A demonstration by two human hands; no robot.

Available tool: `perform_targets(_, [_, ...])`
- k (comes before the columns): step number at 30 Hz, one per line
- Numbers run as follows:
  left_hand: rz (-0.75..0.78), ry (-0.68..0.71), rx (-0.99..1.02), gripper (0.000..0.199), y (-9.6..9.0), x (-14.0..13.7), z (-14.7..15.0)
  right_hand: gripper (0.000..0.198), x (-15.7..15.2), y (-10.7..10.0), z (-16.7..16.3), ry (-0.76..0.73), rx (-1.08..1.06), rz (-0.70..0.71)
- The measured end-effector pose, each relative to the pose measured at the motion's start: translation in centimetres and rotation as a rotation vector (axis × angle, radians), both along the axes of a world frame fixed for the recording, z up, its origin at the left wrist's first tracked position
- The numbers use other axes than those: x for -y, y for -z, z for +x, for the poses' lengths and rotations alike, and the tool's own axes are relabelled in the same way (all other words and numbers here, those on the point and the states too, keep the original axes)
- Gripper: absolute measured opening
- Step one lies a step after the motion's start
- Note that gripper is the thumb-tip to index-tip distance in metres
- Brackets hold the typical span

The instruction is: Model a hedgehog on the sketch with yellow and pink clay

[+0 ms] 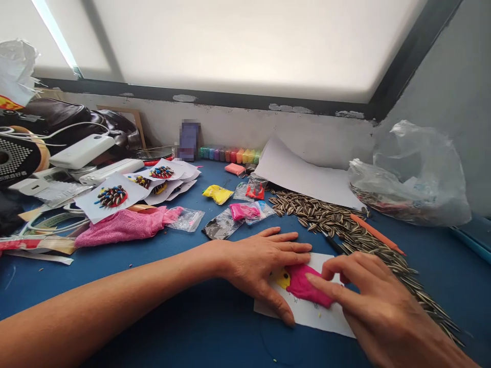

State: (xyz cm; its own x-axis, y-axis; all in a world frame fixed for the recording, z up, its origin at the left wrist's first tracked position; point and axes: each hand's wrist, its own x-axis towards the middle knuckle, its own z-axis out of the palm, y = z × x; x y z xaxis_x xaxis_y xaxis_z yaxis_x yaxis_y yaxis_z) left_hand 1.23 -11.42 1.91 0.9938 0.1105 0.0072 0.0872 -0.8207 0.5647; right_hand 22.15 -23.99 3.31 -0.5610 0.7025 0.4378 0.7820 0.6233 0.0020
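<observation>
My left hand [264,260] lies flat with fingers spread, holding down a white sheet of paper [307,319]. On the paper is a flattened piece of pink modelling clay [305,283], joined on its left to a small yellow clay piece [284,278] with a black dot. My left hand partly covers the yellow piece. Small pencil marks show below the pink clay. My right hand [372,296] is bent over the right side of the pink clay, its thumb and forefinger close together and pressing on it. Its other fingers are partly hidden.
Sunflower seeds [326,214] spread along the right, with an orange pen-like stick [376,233] across them. Clay packets, yellow [217,193] and pink [245,211], lie ahead. Finished seed-and-clay pictures [111,197], a pink cloth [123,227] and a power bank [82,152] sit left. A plastic bag [418,179] stands right.
</observation>
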Motion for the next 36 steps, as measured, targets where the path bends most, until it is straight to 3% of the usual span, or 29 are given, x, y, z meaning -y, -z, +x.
perform_targets(6, [0.002,-0.007,0.015,0.097,0.1,0.1,-0.1,0.005,0.0,0.4,-0.1,0.137,-0.09,-0.104])
perform_targets(16, [0.001,-0.001,0.018,0.102,0.2,0.0,0.0,0.016,0.0,2.3,-2.0,0.262,-0.128,-0.08])
perform_targets(32, [-0.021,0.008,0.01,0.098,0.1,0.0,0.0,0.013,-0.4,1.6,-2.6,0.294,-0.22,-0.183])
perform_targets(36, [-0.01,0.004,0.011,0.099,0.0,0.0,0.0,0.015,-0.4,1.8,-2.2,0.31,-0.217,-0.097])
